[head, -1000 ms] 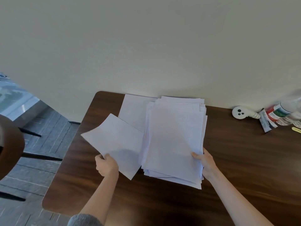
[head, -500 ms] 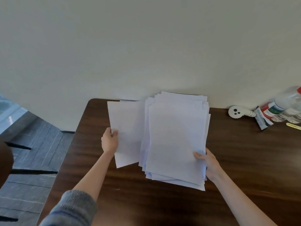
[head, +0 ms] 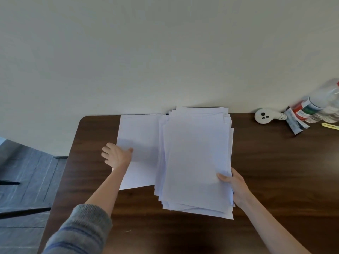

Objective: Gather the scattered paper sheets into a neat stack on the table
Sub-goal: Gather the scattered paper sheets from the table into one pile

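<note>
A thick, slightly fanned stack of white paper (head: 196, 158) lies on the dark wooden table (head: 275, 171), its far edge against the wall. My right hand (head: 235, 187) grips the stack's near right edge, thumb on top. To the left of the stack lie loose white sheets (head: 139, 132), partly tucked under it and roughly parallel to it. My left hand (head: 116, 156) pinches their left edge, with the thumb on the paper and the fingers at the edge.
At the back right stand a white round device (head: 263, 116), a small packet (head: 295, 123), plastic bottles (head: 315, 107) and a yellow clip (head: 330, 125). The table's rounded left edge (head: 73, 153) drops to a grey floor. A wall runs along the far edge.
My left hand has carried the tilted loose sheet from the near left up and to the right, squaring it beside the stack. My right hand has kept its grip on the stack.
</note>
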`<action>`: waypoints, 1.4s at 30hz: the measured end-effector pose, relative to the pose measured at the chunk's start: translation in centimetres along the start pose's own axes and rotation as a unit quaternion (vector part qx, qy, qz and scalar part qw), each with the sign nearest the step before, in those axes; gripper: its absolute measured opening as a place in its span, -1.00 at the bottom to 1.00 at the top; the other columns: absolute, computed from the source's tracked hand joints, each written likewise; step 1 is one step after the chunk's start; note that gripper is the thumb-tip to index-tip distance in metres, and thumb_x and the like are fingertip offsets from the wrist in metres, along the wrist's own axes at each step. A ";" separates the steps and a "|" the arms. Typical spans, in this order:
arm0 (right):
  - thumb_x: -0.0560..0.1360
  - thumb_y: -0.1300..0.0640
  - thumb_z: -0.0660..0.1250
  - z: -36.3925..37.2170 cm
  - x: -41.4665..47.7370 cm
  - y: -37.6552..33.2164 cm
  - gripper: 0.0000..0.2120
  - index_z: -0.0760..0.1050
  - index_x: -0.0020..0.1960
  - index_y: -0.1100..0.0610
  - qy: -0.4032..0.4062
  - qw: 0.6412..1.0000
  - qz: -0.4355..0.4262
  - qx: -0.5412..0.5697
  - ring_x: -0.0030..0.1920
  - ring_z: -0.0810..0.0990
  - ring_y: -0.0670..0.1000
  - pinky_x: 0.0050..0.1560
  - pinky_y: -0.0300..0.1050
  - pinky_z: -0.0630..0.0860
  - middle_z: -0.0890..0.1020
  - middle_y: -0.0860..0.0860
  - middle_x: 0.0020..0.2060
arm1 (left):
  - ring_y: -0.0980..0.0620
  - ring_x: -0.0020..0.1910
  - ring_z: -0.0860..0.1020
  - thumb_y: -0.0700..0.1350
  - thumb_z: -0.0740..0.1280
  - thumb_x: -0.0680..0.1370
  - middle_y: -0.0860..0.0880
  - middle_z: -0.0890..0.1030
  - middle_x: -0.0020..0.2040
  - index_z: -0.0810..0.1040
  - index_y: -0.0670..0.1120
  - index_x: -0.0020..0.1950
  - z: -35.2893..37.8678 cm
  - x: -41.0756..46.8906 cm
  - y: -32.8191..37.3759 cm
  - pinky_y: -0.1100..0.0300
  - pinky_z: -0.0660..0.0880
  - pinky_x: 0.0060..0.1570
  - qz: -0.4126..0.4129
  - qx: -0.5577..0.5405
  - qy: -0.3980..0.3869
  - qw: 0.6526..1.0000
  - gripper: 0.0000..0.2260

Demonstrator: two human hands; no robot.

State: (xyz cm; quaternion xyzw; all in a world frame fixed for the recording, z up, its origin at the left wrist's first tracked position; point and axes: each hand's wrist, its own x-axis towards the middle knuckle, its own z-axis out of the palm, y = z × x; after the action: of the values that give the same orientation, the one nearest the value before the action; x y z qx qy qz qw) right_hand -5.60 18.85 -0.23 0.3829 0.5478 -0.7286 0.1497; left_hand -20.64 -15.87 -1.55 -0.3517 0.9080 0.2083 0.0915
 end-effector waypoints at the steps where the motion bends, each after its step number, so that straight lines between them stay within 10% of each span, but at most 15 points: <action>1: 0.46 0.29 0.41 -0.1 0.3 0.2 -0.58 0.49 0.28 0.09 0.008 1.000 0.002 -0.007 0.12 0.60 0.21 0.08 0.19 0.57 0.63 0.13 0.11 | -0.28 0.32 0.31 0.01 0.55 0.38 -0.27 0.33 0.33 0.23 -0.26 0.35 -0.1 0.2 0.2 -0.16 0.33 0.24 -0.014 -0.015 -0.005 1.000 -0.26; 13: 0.48 0.33 0.38 -0.2 2.3 0.5 -0.67 0.53 0.23 0.16 0.021 0.998 -0.009 -0.052 0.04 0.63 0.18 0.02 0.13 0.58 0.66 0.13 0.04 | -0.05 -0.34 0.49 -0.11 0.49 0.46 -0.09 0.58 -0.29 0.60 -0.20 -0.24 -1.5 1.8 -1.3 0.17 0.43 -0.36 0.087 -0.244 -0.084 0.962 -0.82; 20: 0.45 0.39 0.40 -1.5 4.0 0.3 -0.77 0.58 0.08 0.21 -0.040 0.994 -0.057 -0.089 -0.06 0.66 0.12 -0.07 -0.02 0.57 0.68 0.11 -0.07 | -0.08 -0.15 0.56 -0.10 0.46 0.49 -0.07 0.60 -0.13 0.57 -0.15 -0.08 0.1 0.9 -1.3 0.08 0.53 -0.10 0.113 -0.268 -0.072 0.954 -0.85; 31: 0.51 0.36 0.34 -2.2 5.6 2.3 -0.86 0.57 0.04 0.22 -0.087 0.972 -0.173 -0.131 -0.01 0.65 0.21 0.00 0.07 0.58 0.68 0.18 -0.03 | -0.29 -0.01 0.55 -0.12 0.14 0.66 -0.27 0.56 -0.03 0.53 -0.28 0.05 2.2 -2.6 -0.6 0.04 0.36 -0.17 0.290 0.027 0.201 0.935 -0.73; 42: 0.56 0.25 0.32 -3.1 2.5 4.5 -0.67 0.42 0.27 0.37 -0.003 0.934 -0.213 -0.287 0.13 0.57 0.23 0.06 -0.02 0.51 0.57 0.24 0.14 | -0.31 -0.03 0.55 -0.05 0.05 0.70 -0.31 0.60 -0.05 0.55 -0.31 0.03 -7.3 -13.6 -0.9 0.03 0.32 -0.18 0.401 -0.105 0.369 0.832 -0.60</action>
State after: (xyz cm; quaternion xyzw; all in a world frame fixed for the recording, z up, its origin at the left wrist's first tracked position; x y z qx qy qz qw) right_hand -3.16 20.61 -5.48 0.1956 0.8016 -0.5567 0.0962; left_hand -10.15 -11.54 8.98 -0.0146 0.9082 0.1761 -0.3794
